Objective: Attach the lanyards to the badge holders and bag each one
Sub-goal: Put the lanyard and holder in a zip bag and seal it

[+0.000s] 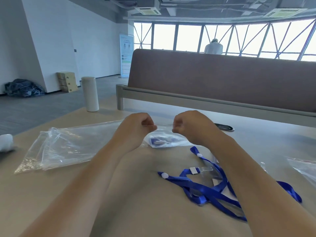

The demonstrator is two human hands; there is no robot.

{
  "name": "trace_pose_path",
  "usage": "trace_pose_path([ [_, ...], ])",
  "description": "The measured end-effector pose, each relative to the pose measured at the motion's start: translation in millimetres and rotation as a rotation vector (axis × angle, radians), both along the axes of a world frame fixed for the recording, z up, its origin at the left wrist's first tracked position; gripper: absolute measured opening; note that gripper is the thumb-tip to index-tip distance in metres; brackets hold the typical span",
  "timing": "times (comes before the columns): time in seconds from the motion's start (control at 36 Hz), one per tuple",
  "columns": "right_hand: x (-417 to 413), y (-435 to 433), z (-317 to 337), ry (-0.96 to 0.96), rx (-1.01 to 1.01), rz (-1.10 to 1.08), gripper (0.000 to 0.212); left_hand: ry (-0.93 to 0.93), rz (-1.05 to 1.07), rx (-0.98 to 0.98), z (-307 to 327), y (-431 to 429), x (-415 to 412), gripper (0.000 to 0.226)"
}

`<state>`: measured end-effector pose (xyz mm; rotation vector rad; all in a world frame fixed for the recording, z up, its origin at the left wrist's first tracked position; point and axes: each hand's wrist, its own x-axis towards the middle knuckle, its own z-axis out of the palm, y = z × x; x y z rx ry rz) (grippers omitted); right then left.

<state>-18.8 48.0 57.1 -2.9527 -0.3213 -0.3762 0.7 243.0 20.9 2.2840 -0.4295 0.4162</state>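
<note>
- Bagged lanyard: blue strap inside a small clear bag, lying on the table just past our wrists; contents blurred, we can't tell if a badge holder is in there.
- Left hand and right hand both fisted, pinching the bag's top edge, which shows as a thin taut line between them. Fingertips are curled under, so the exact grip is hidden.
- Loose blue lanyards tangled on the table near our right forearm, which covers part of the pile. White snap buttons show on the straps.
- Clear badge holder under the tangle; outline hard to read, count unclear.
- Empty clear bags stacked flat to the left, overlapping; we can't tell how many.
- Another clear bag cut off at the right edge.
- White object cut off at the left edge, unidentifiable.
- White cylinder upright at the far table corner.
- Dark flat object beyond our right hand, partly hidden.
</note>
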Motion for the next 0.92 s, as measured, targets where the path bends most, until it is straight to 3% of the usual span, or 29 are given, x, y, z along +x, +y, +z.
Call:
trace_pose_path([
  [0.31,-7,1,5,0.009,0.045,0.025,0.021,-0.012,-0.012,-0.023,-2,-5,-6,0.011],
  [0.44,-8,7,1,-0.019,0.087,0.083,0.009,0.001,-0.016,-0.021,-5,-11,-7,0.01],
  [0.72,-4,4,-7,-0.029,0.051,0.053,0.009,0.022,0.019,-0.068,-3,-3,-3,0.013],
  [0.92,-7,13,-8,-0.01,0.155,0.124,0.008,0.038,-0.046,-0.122,-3,-8,-6,0.011],
])
